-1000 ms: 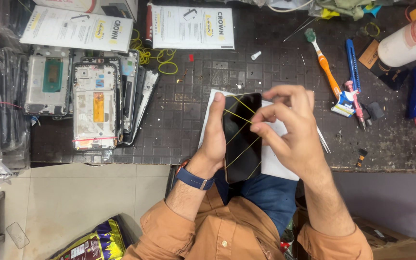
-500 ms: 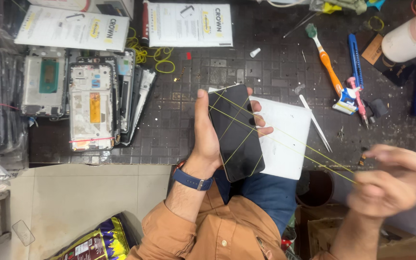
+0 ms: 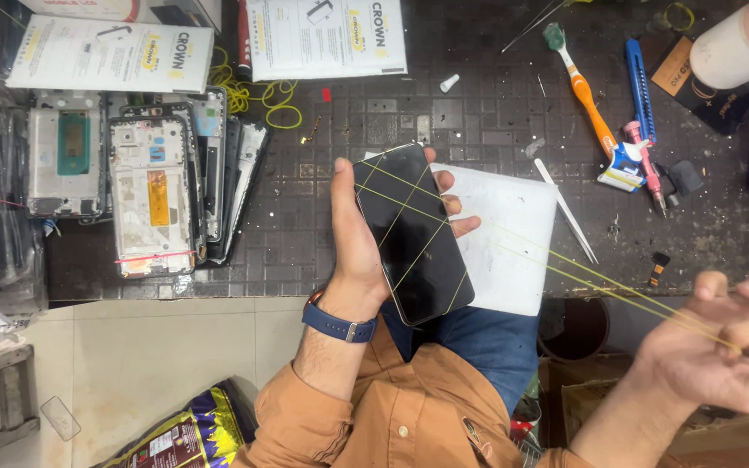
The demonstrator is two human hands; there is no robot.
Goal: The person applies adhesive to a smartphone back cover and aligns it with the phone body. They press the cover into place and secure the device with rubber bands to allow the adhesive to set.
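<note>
My right hand (image 3: 721, 351) fingers pinch a yellow rubber band (image 3: 600, 282), stretched taut off past the bench's front edge so it has slack to loop. My left hand (image 3: 361, 234) grips the black phone (image 3: 411, 232) by its long sides, screen up over the front edge, bands already crossing the glass. A white sheet (image 3: 509, 238) lies under it; tweezers (image 3: 565, 211) rest just beside.

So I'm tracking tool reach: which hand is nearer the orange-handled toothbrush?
Left. The left hand grips the phone below-left of the toothbrush; the right hand is farther, low right.
</note>
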